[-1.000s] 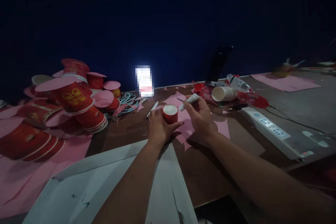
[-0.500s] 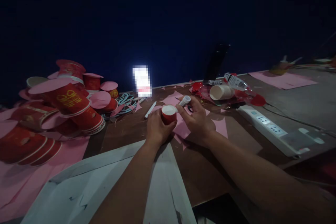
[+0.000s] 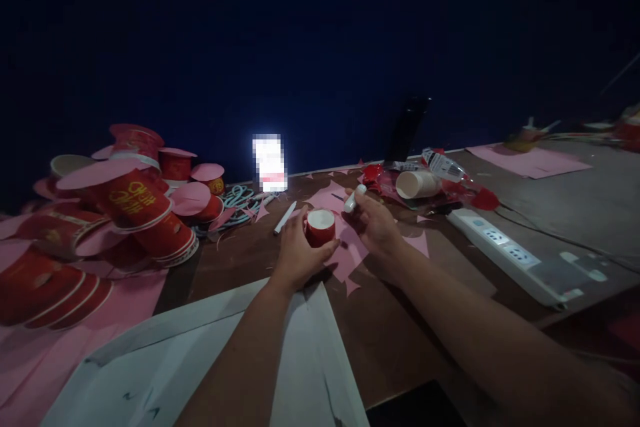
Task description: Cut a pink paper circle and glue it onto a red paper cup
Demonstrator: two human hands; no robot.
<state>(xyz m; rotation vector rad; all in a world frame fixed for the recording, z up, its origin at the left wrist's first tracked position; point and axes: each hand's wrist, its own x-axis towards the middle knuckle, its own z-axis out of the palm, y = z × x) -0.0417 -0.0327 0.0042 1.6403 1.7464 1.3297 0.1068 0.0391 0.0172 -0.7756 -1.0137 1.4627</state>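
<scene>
My left hand (image 3: 296, 252) is wrapped round a red paper cup (image 3: 321, 235) on the brown tabletop, its round white end facing up. To the right of the cup, my right hand (image 3: 379, 225) grips a short white tube that looks like a glue stick (image 3: 354, 200), held tilted and apart from the cup. Pink paper (image 3: 345, 260) with cut, pointed edges lies beneath and beyond both hands. A slim white pen-like or knife-like object (image 3: 285, 218) rests just past my left fingers.
Red cups topped with pink discs (image 3: 103, 174) are heaped at left, beside a coiled pale cable (image 3: 239, 197). A glowing phone-like screen (image 3: 271, 163) stands behind. To the right are a stack of pale cups (image 3: 417, 184), plastic wrapping (image 3: 450, 167) and a power strip (image 3: 505, 250).
My right hand has turned the white tube so its end points differently, and has drawn slightly away from the cup. The left hand still holds the cup. The view has shifted slightly.
</scene>
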